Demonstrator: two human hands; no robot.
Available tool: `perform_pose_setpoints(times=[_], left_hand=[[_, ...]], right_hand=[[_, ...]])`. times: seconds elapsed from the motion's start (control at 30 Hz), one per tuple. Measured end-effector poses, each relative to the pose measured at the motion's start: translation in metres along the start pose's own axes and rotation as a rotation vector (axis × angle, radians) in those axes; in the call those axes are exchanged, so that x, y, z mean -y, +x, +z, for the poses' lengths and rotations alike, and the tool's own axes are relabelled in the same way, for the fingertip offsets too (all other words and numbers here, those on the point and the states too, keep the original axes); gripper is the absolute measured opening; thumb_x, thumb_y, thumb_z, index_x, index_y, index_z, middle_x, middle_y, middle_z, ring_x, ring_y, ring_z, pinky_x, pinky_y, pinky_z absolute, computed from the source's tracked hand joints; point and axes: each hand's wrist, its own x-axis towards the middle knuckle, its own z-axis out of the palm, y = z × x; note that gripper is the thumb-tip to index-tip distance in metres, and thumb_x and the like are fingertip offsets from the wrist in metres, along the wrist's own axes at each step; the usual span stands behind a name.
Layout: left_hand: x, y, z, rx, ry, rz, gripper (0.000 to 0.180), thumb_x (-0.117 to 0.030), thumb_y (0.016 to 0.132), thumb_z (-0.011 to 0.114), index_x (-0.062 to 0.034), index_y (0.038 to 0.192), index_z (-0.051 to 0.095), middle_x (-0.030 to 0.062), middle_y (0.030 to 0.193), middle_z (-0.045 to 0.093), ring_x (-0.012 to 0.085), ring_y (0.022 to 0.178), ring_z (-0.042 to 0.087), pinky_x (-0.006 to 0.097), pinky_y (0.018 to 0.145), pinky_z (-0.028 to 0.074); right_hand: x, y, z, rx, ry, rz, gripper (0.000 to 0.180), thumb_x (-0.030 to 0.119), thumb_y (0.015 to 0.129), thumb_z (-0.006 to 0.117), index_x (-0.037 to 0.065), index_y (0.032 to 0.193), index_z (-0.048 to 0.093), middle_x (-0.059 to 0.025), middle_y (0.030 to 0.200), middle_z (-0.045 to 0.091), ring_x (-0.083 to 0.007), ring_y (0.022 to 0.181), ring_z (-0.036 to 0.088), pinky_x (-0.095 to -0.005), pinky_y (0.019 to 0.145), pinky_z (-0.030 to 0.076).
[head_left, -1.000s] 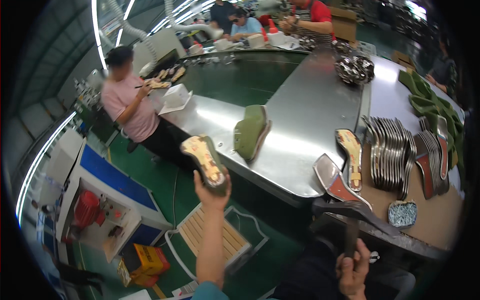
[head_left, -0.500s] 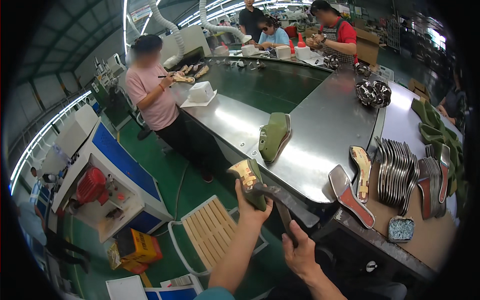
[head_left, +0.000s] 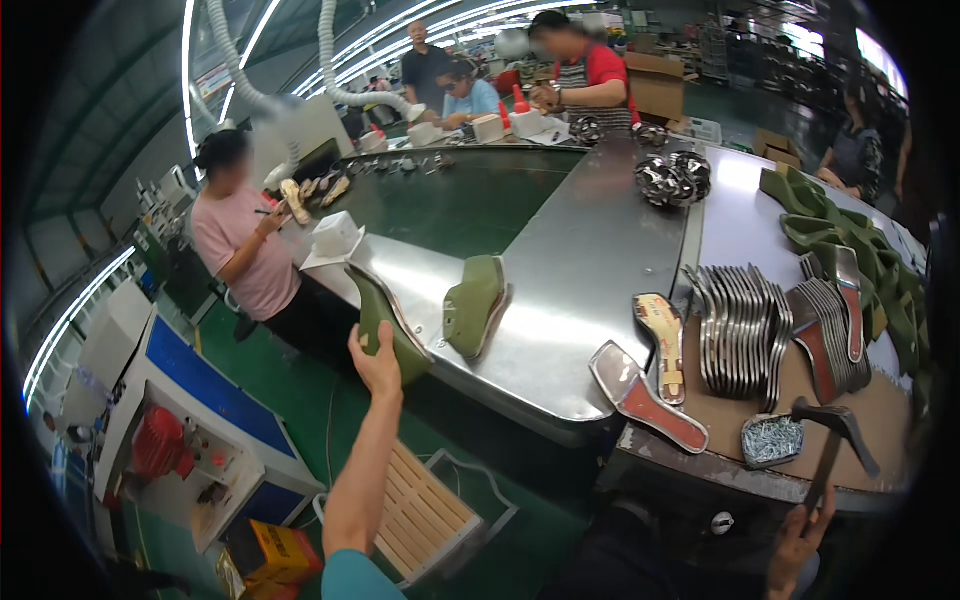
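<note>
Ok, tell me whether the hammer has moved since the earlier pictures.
Yes, rightward: the hammer was left of the nail tray; now it is on its right.

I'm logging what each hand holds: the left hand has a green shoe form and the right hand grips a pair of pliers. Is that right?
One thing is wrong: the right hand grips a hammer, as the head view shows. The left hand does have a green shoe form.
</note>
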Motion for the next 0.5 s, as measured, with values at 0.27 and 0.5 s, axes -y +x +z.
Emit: perform_pose_setpoints(times=[0.27, 0.5], left_hand=[[-0.001, 0.026, 0.061, 0.621, 0.586, 0.132, 0.042, -0.049, 0.086, 0.057, -0.0226, 0.118, 0.064, 0.0219, 0.110, 0.054, 0.0388, 0.102, 0.057, 0.044, 0.088, 0.046], [-0.035, -0.021, 0.084, 0.510, 0.735, 0.201, 0.061, -0.049, 0.070, 0.072, -0.0001, 0.107, 0.065, 0.0180, 0.119, 0.049, 0.0358, 0.102, 0.056, 0.043, 0.089, 0.045]], right_hand=[[0.009, 0.028, -0.078, -0.224, -0.595, -0.149, 0.037, 0.008, 0.094, 0.052, 0.002, 0.130, 0.046, -0.0179, 0.115, 0.060, -0.0261, 0.102, 0.059, -0.0350, 0.086, 0.046], [-0.036, 0.061, -0.104, -0.254, -0.894, 0.113, 0.035, 0.015, 0.093, 0.054, 0.010, 0.127, 0.050, -0.0185, 0.116, 0.061, -0.0352, 0.105, 0.059, -0.0376, 0.088, 0.045]])
